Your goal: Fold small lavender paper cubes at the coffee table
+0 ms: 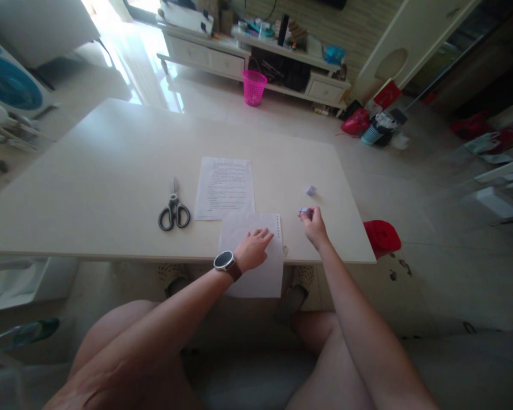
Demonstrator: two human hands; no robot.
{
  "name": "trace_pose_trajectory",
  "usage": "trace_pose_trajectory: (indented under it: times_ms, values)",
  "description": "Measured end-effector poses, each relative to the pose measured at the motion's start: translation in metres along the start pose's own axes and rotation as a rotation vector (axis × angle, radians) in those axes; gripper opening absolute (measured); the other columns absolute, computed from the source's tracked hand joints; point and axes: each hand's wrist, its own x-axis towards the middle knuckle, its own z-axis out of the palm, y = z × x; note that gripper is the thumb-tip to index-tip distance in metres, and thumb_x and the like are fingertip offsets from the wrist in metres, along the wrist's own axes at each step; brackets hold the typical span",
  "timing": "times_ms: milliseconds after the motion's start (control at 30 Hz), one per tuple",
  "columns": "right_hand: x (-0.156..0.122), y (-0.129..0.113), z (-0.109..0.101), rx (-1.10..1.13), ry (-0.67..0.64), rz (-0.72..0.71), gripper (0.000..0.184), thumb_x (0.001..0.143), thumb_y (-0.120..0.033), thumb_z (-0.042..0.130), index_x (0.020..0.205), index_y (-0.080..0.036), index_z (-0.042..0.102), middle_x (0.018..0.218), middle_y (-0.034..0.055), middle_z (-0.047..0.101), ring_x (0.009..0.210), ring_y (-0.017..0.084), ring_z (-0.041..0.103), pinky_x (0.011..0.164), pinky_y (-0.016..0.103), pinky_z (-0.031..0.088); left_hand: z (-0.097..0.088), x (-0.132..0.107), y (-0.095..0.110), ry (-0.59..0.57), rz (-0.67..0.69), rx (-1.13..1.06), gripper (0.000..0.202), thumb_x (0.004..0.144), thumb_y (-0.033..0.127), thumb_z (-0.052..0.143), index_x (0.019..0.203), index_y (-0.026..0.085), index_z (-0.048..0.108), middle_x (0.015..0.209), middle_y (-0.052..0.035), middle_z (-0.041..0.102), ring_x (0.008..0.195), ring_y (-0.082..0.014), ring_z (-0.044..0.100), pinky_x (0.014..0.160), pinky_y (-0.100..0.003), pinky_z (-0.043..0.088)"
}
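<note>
The table is a smooth, pale top with a soft sheen. On it, the scissors have bright metal blades and dark plastic handles. Right of the scissors lie a printed paper sheet and a thin, matt, slightly translucent paper sheet.

A pale cream rectangular surface carries grey-handled metal scissors, and just right of them a printed white paper sheet. Nearer the front edge a blank white sheet overhangs it. Well to the right lies a small folded pale-lilac paper scrap.
</note>
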Motion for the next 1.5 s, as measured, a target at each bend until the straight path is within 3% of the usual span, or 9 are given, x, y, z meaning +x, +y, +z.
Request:
trace_pose_trajectory:
  times_ms: [100,167,233,333,433,633,833,1200,1500]
  values:
    - [-0.024,-0.028,0.012,0.175,-0.105,-0.009,0.030,0.088,-0.042,0.052,0.111,-0.023,0.045,0.099,0.0039,0.064,0.087,0.015,0.065,0.085,0.028,0.052,0.004,0.000,-0.001,-0.004,0.014,0.050,0.059,0.080,0.008,0.054,0.137,0.020,0.049,0.158,-0.0160,0.037,0.143,-0.0335,0.038,0.113,-0.061,0.039]
    - [-0.050,-0.050,0.024,0.224,-0.212,-0.095,0.035,0.081,-0.043,0.065,0.105,-0.023,0.050,0.092,0.0015,0.065,0.082,0.015,0.064,0.079,0.027,0.053,0.009,0.000,-0.004,0.018,0.029,0.032,0.058,0.079,0.006,0.056,0.136,0.020,0.050,0.159,-0.0162,0.036,0.145,-0.0347,0.035,0.115,-0.064,0.036]
    - [-0.078,-0.071,0.036,0.268,-0.325,-0.169,0.041,0.073,-0.042,0.076,0.099,-0.023,0.050,0.090,0.0010,0.067,0.080,0.016,0.065,0.075,0.028,0.053,0.015,0.001,-0.007,0.059,0.023,-0.086,0.051,0.081,0.008,0.057,0.131,0.022,0.053,0.152,-0.0125,0.046,0.145,-0.0341,0.036,0.119,-0.062,0.031]
    - [-0.114,-0.093,0.053,0.247,-0.478,-0.322,0.047,0.065,-0.039,0.085,0.096,-0.023,0.054,0.096,0.0023,0.070,0.092,0.020,0.066,0.087,0.034,0.053,0.024,0.002,0.000,0.129,-0.061,-0.281,0.040,0.086,0.026,0.066,0.125,0.024,0.056,0.131,-0.0060,0.060,0.142,-0.0358,0.040,0.121,-0.060,0.030]
    - [-0.131,-0.101,0.065,0.157,-0.506,-0.462,0.052,0.058,-0.038,0.091,0.095,-0.024,0.056,0.097,0.0021,0.070,0.099,0.023,0.064,0.101,0.043,0.047,0.033,0.005,0.021,0.196,-0.145,-0.345,0.059,0.080,0.047,0.075,0.130,0.028,0.051,0.125,-0.0039,0.060,0.140,-0.0390,0.040,0.118,-0.067,0.031]
    - [-0.133,-0.096,0.072,0.117,-0.510,-0.548,0.052,0.060,-0.040,0.091,0.096,-0.024,0.057,0.100,0.0029,0.069,0.102,0.026,0.063,0.104,0.045,0.044,0.037,0.005,0.055,0.340,-0.242,-0.566,0.069,0.072,0.050,0.083,0.131,0.034,0.051,0.131,-0.0016,0.057,0.141,-0.0383,0.039,0.118,-0.066,0.032]
    - [-0.136,-0.088,0.073,0.138,-0.500,-0.554,0.051,0.061,-0.040,0.091,0.098,-0.025,0.058,0.105,0.0045,0.070,0.112,0.028,0.063,0.108,0.048,0.042,0.033,-0.008,0.042,0.382,-0.263,-0.672,0.070,0.073,0.052,0.080,0.133,0.028,0.054,0.131,-0.0060,0.058,0.143,-0.0405,0.038,0.121,-0.065,0.030]
    - [-0.141,-0.088,0.068,0.194,-0.481,-0.555,0.045,0.064,-0.042,0.089,0.090,-0.023,0.058,0.103,0.0058,0.071,0.109,0.027,0.066,0.102,0.044,0.047,0.043,0.003,0.029,0.293,-0.255,-0.688,0.065,0.075,0.049,0.078,0.133,0.029,0.058,0.141,-0.0095,0.056,0.141,-0.0440,0.041,0.110,-0.069,0.043]
    - [-0.142,-0.087,0.069,0.209,-0.483,-0.558,0.044,0.067,-0.045,0.088,0.087,-0.023,0.056,0.103,0.0069,0.072,0.107,0.026,0.066,0.102,0.043,0.048,0.025,-0.005,0.021,0.293,-0.296,-0.601,0.063,0.076,0.046,0.078,0.131,0.023,0.059,0.138,-0.0131,0.059,0.135,-0.0483,0.047,0.104,-0.071,0.046]
